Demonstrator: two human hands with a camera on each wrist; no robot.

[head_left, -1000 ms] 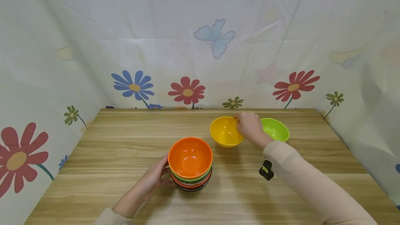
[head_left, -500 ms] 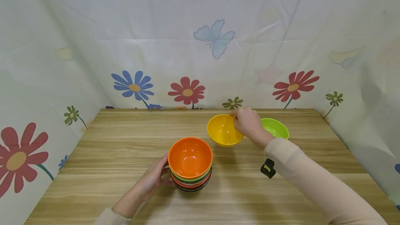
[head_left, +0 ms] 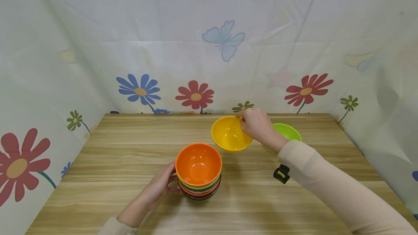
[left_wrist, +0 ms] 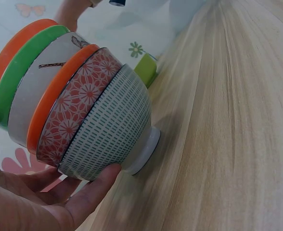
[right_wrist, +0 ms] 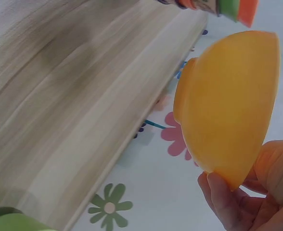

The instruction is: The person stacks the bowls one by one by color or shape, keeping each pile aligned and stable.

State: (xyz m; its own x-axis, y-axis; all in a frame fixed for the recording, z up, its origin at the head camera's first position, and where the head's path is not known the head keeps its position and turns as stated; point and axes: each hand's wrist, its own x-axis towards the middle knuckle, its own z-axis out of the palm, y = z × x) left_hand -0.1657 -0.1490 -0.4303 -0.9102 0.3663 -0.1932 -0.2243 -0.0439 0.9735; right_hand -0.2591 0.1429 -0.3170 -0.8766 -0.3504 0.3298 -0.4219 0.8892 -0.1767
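My right hand point(head_left: 258, 124) pinches the rim of a yellow bowl point(head_left: 231, 137) at its right side. In the right wrist view, this bowl point(right_wrist: 230, 106) hangs above the table, with the thumb and fingers at its edge. My left hand point(head_left: 160, 182) holds the left side of a stack of nested bowls point(head_left: 199, 166) on the table. An orange bowl tops the stack. In the left wrist view, the stack's lowest bowl point(left_wrist: 115, 122) is white with green dashes; above it come a red flowered one, orange, whitish, green and orange ones. Fingers of my left hand point(left_wrist: 59, 202) touch the sides.
A lime green bowl point(head_left: 288, 132) stands at the back right of the wooden table point(head_left: 137, 144), partly hidden by my right forearm. A black object with a yellow-green mark point(head_left: 281, 173) shows beside my right sleeve. A flower-printed curtain point(head_left: 228, 75) borders the table behind and at the sides.
My right hand has moved up and a little left with the yellow bowl, away from the green bowl. My left hand and the stack have stayed in place.
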